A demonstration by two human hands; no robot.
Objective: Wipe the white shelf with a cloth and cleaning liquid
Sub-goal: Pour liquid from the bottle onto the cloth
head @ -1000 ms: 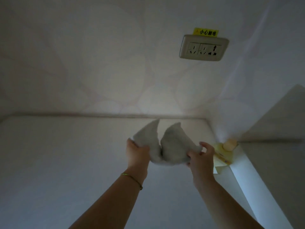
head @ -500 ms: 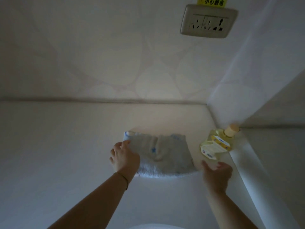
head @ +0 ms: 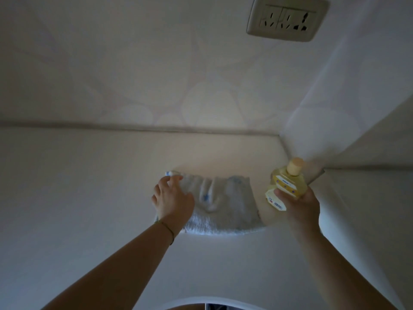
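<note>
A pale cloth with faint blue marks [head: 225, 204] lies spread flat on the white shelf [head: 78, 186], near its right end. My left hand [head: 173, 199] rests on the cloth's left part with its fingers laid over the far left corner. To the right, my right hand [head: 299, 205] grips a yellow bottle of cleaning liquid [head: 288, 182] with a tan cap and a paper tag hanging from it. The bottle is upright close to the shelf's right corner; whether it touches the shelf is unclear.
A patterned wall [head: 156, 74] rises behind the shelf, with a wall socket [head: 287, 19] at the upper right. A side wall and a lower white ledge [head: 368, 220] close off the right. The shelf runs wide to the left of the cloth.
The cloth, held up by both hands a second ago, now lies flat on the shelf. My right hand let go of it, moved right and took hold of the yellow bottle.
</note>
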